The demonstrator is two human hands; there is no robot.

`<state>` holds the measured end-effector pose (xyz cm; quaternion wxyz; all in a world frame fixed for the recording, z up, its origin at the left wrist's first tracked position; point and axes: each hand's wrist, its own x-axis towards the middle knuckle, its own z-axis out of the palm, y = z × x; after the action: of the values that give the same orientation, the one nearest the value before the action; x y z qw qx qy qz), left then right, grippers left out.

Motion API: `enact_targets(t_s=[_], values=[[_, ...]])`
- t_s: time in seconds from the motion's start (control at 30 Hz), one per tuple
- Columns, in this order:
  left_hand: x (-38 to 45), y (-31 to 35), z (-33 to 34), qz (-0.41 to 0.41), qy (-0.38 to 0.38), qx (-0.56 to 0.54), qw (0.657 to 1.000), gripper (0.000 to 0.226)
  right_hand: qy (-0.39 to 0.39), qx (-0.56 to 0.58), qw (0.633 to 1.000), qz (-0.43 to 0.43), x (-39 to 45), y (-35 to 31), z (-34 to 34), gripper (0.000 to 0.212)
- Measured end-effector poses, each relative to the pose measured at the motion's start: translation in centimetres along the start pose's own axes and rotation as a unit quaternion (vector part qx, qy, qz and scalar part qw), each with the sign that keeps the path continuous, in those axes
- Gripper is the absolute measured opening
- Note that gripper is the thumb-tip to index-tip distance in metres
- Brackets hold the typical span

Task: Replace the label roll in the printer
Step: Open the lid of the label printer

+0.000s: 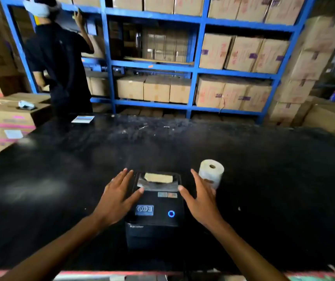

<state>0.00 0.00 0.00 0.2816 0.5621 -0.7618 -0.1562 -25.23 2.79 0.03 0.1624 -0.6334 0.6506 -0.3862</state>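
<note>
A small black label printer (156,211) sits near the front edge of the black table (264,179), its blue power ring lit. A pale strip of paper shows in its top slot at the far end. My left hand (117,196) hovers at the printer's left side with fingers spread, thumb over the lid. My right hand (200,196) mirrors it on the right side, fingers apart, holding nothing. A white label roll (211,172) stands upright on the table just right of the printer, partly behind my right hand.
A person in dark clothes (61,57) stands at the far left, reaching into blue shelving (195,69) filled with cardboard boxes. A small white card (83,119) lies at the table's far left edge. Stacked cartons (10,118) stand left of the table.
</note>
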Motion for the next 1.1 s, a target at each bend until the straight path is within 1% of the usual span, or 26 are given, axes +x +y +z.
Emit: enact_targets(t_s=[0.03,0.1,0.17,0.23,0.3,0.33,0.43,0.53,0.57,0.63,0.7,0.77,0.8,0.83,0.9,0.97,1.03,1.1], values=[[-1.1,-0.8,0.9,-0.060,-0.011,-0.047,0.997,0.073,-0.017,0.012,0.998,0.053,-1.4,1.1,1.1,0.071],[-3.4,-1.8,2.5,-0.151,-0.018,-0.148,0.977,0.068,-0.060,0.064,0.988,0.129,-4.2,3.0,3.4,0.074],[-5.5,-2.6,4.0,-0.220,-0.008,-0.258,0.941,0.058,-0.092,0.153,0.973,0.146,-6.8,4.1,5.1,0.071],[-6.4,-2.7,5.3,-0.278,-0.009,-0.333,0.901,0.050,-0.077,0.195,0.966,0.148,-8.0,4.5,6.4,0.074],[-6.9,-2.5,6.0,-0.314,-0.028,-0.396,0.863,0.050,-0.051,0.210,0.965,0.149,-8.3,4.8,7.0,0.075],[-7.1,-2.5,6.3,-0.323,-0.038,-0.411,0.851,0.052,-0.035,0.208,0.966,0.152,-8.5,4.9,7.2,0.073],[-7.5,-2.5,6.8,-0.312,-0.037,-0.419,0.852,0.061,0.012,0.169,0.976,0.139,-8.7,5.0,7.4,0.058],[-7.4,-2.9,6.7,-0.303,-0.010,-0.407,0.862,0.086,0.039,0.120,0.985,0.121,-8.4,5.1,7.2,0.048],[-7.3,-3.1,6.7,-0.305,-0.002,-0.403,0.863,0.087,0.040,0.114,0.986,0.113,-8.2,5.1,7.1,0.046],[-7.0,-3.4,6.8,-0.308,0.002,-0.400,0.863,0.074,0.039,0.099,0.990,0.091,-7.9,5.0,6.7,0.039],[-6.9,-3.5,7.0,-0.311,0.003,-0.413,0.856,0.059,0.041,0.091,0.992,0.072,-7.2,4.7,5.8,0.032],[-6.7,-3.8,7.3,-0.319,0.004,-0.424,0.848,0.057,0.050,0.110,0.991,0.056,-6.0,3.9,4.7,0.022],[-6.6,-3.8,7.4,-0.321,0.001,-0.420,0.849,0.058,0.058,0.123,0.989,0.054,-5.1,3.3,4.1,0.017],[-6.3,-3.9,7.3,-0.321,-0.001,-0.412,0.853,0.058,0.070,0.133,0.987,0.057,-3.8,2.5,3.5,0.017],[-5.9,-3.8,7.0,-0.321,0.002,-0.400,0.858,0.059,0.094,0.140,0.983,0.078,-0.6,1.1,2.6,0.028],[-5.4,-4.0,6.7,-0.316,0.000,-0.392,0.864,0.062,0.102,0.162,0.975,0.112,3.1,-0.2,1.7,0.036],[-5.0,-4.3,6.6,-0.317,-0.007,-0.372,0.872,0.063,0.096,0.185,0.970,0.125,6.1,-0.9,0.9,0.033],[-4.6,-4.8,6.4,-0.319,-0.006,-0.358,0.878,0.059,0.085,0.187,0.971,0.122,8.1,-1.2,0.5,0.034]])
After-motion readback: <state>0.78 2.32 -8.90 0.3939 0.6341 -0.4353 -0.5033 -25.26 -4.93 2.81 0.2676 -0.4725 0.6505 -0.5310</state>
